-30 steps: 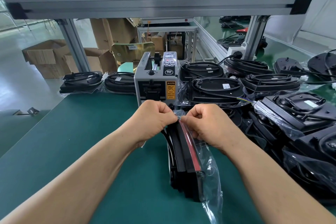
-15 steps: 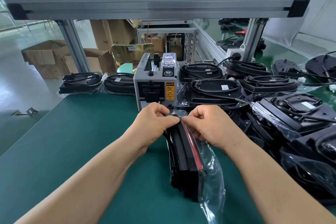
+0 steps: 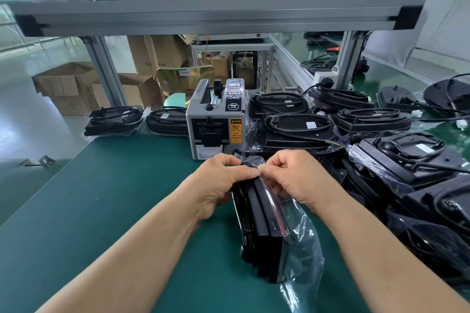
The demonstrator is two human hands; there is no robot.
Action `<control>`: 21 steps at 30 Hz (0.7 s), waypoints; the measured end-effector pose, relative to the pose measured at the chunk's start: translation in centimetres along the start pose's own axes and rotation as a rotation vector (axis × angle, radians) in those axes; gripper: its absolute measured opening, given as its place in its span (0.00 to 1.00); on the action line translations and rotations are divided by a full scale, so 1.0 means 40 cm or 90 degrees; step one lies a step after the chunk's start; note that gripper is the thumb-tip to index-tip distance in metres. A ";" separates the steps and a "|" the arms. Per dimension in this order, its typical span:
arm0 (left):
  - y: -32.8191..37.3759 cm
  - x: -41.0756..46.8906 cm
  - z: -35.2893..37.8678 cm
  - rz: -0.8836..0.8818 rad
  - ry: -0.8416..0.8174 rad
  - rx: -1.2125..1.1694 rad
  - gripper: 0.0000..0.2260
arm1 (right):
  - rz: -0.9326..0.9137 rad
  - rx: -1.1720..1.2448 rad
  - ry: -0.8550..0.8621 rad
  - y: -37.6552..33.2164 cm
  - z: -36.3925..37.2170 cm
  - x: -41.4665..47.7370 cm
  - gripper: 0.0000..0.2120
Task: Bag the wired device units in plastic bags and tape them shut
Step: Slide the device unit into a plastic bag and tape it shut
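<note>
A black wired device unit (image 3: 262, 231) stands on its edge on the green table (image 3: 101, 211), inside a clear plastic bag (image 3: 302, 244). My left hand (image 3: 218, 183) and my right hand (image 3: 295, 180) meet at the unit's top far end, fingers curled, pinching the folded bag there. Whether a piece of tape lies under the fingertips I cannot tell. A grey tape dispenser (image 3: 216, 122) stands just behind the hands.
Many bagged black units (image 3: 297, 129) with coiled cables are piled to the right and behind. Two more units (image 3: 114, 119) lie at the table's far left edge. An aluminium frame beam (image 3: 218, 15) crosses overhead. Cardboard boxes (image 3: 68, 86) stand on the floor beyond.
Both hands stay pinched together at the bag's top end; they have shifted only slightly, pressing the folded plastic down against the unit.
</note>
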State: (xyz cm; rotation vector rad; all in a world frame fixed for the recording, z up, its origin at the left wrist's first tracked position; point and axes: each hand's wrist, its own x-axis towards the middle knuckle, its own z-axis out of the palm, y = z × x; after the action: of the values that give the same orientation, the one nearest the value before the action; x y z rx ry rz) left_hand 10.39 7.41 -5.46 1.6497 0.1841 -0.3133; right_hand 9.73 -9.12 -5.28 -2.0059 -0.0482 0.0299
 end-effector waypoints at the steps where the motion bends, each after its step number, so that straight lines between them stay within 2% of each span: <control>1: 0.002 0.000 -0.001 -0.006 0.005 -0.007 0.13 | -0.004 -0.010 -0.001 0.000 0.001 -0.001 0.08; 5: 0.005 -0.005 0.009 -0.011 0.033 -0.038 0.13 | -0.023 -0.100 0.015 -0.017 0.002 -0.011 0.13; 8: 0.001 -0.014 0.022 0.026 0.050 -0.025 0.10 | 0.013 -0.087 -0.037 -0.043 0.009 -0.031 0.32; 10: -0.005 -0.025 0.023 0.064 0.056 -0.026 0.06 | 0.025 -0.148 -0.102 -0.051 0.011 -0.039 0.44; 12: -0.008 -0.043 0.004 0.110 0.085 0.023 0.03 | 0.033 -0.189 -0.127 -0.050 0.006 -0.044 0.52; 15: -0.019 -0.076 -0.068 0.227 0.185 0.112 0.04 | 0.040 -0.126 -0.115 -0.030 -0.027 -0.051 0.47; 17: -0.023 -0.102 -0.125 0.277 0.211 0.140 0.02 | 0.048 0.002 -0.175 -0.008 -0.059 -0.064 0.43; 19: -0.029 -0.125 -0.177 0.267 0.169 0.160 0.12 | 0.007 0.097 -0.282 0.007 -0.090 -0.082 0.41; 21: -0.027 -0.143 -0.212 0.247 0.066 0.181 0.26 | -0.072 0.169 -0.395 0.019 -0.112 -0.100 0.40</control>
State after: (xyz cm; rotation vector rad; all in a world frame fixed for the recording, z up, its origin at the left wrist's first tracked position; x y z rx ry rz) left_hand 5.45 16.32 -4.04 1.9401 -0.1089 0.0451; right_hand 5.96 -13.68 -4.09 -1.6600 -0.5246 0.5563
